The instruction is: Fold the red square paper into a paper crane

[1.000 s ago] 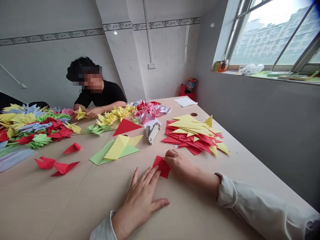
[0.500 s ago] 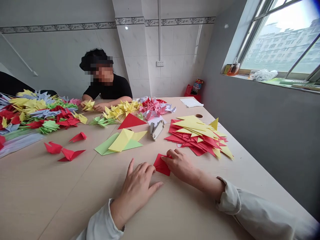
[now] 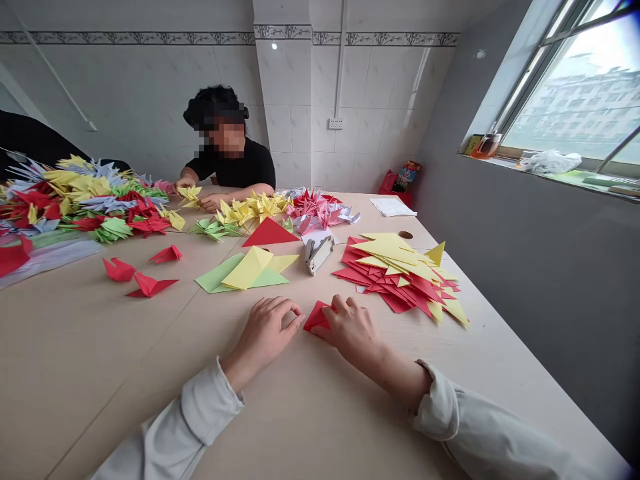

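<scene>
Presently, folded red paper: on the table before me, partly hidden by my right hand, and near the pile of red and yellow paper pieces.
Right side of this paper: gripped by the fingers and thumb of that hand.
Left hand: fingers curled, just beside the left corner; I cannot tell whether the tips are closed on it.
Paper's handling: probably very light, thin and crisp, easy to crease wrongly; best held by its folded edges.
Glass cup: on the windowsill, with orange-brown liquid inside.
Plastic bag: crumpled on the same sill, contents unclear to me.
</scene>
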Demonstrator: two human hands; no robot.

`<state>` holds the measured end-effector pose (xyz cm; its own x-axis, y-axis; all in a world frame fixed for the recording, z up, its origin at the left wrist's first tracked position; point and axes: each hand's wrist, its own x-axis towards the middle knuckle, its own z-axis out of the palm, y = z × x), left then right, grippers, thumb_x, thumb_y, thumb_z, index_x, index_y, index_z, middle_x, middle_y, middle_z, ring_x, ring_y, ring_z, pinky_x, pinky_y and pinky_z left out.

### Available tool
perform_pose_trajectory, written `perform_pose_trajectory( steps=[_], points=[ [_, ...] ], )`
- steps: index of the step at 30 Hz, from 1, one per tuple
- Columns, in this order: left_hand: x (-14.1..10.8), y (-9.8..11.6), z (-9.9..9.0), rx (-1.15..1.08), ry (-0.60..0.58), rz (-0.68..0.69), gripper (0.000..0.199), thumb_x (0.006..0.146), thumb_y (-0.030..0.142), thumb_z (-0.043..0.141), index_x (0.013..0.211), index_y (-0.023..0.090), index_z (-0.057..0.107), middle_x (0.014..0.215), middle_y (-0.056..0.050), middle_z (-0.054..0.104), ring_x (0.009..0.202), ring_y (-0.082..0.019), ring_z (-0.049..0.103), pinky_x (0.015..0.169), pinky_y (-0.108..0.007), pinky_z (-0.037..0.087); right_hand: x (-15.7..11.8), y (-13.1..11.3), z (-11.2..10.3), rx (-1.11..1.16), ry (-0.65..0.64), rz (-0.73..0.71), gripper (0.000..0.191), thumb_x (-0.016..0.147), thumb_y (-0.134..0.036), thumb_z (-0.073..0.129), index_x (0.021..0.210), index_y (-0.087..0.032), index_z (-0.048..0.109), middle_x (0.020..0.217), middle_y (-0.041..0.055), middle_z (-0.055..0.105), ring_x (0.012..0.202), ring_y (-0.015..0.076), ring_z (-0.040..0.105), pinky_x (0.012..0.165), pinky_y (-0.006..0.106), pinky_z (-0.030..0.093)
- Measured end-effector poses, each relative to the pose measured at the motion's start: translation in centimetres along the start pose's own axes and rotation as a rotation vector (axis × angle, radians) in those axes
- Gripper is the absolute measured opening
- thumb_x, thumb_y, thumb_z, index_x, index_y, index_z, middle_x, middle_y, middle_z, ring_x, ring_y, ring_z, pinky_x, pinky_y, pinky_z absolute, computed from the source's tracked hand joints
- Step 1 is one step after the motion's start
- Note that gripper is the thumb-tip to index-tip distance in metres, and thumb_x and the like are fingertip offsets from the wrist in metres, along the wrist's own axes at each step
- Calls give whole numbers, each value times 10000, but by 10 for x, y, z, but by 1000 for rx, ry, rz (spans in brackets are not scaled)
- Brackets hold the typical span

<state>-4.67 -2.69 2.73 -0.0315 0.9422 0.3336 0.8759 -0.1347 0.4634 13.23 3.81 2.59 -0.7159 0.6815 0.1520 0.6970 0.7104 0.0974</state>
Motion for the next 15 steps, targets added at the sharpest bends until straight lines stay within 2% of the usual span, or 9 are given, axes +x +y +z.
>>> perform_pose_trajectory(
  steps=[3, 6, 8, 12, 15],
  points=[
    [0, -2, 1, 4, 14, 3, 95, 880, 272, 529, 827, 229, 595, 882, -10, 671, 859, -213, 607, 840, -368, 416, 5, -5, -3, 8, -14, 52, 522, 840, -672, 464, 977, -194, 624, 988, 123, 586, 831, 256, 568, 556, 284, 396],
    [-1, -7, 0, 8, 29, 0, 95, 882, 270, 531, 825, 228, 592, 891, -14, 673, 863, -215, 608, 832, -363, 424, 6, -4, -5, 35, -3, 55, 569, 814, -708, 469, 1011, -195, 616, 1001, 119, 592, 860, 265, 567, 571, 296, 400],
    [-2, -11, 0, 5, 30, -6, 98, 888, 271, 525, 834, 228, 594, 895, -18, 673, 862, -214, 607, 821, -355, 435, 4, -1, -5, 46, 11, 43, 514, 877, -654, 419, 1005, -199, 622, 1000, 112, 598, 861, 255, 568, 572, 298, 389],
    [-4, -15, 0, -20, 13, -8, 109, 899, 289, 519, 860, 235, 605, 923, -16, 672, 885, -207, 602, 825, -342, 446, -1, 1, -2, 3, 26, 41, 288, 969, -402, 408, 936, -210, 621, 962, 98, 605, 815, 226, 560, 528, 284, 329],
    [-5, -14, 1, -43, -7, 2, 115, 903, 295, 518, 865, 238, 611, 929, -12, 672, 894, -201, 599, 827, -340, 446, -2, -4, 3, -54, 76, 31, 260, 960, -408, 434, 986, -209, 599, 967, 102, 599, 825, 231, 548, 543, 290, 329]
  ],
)
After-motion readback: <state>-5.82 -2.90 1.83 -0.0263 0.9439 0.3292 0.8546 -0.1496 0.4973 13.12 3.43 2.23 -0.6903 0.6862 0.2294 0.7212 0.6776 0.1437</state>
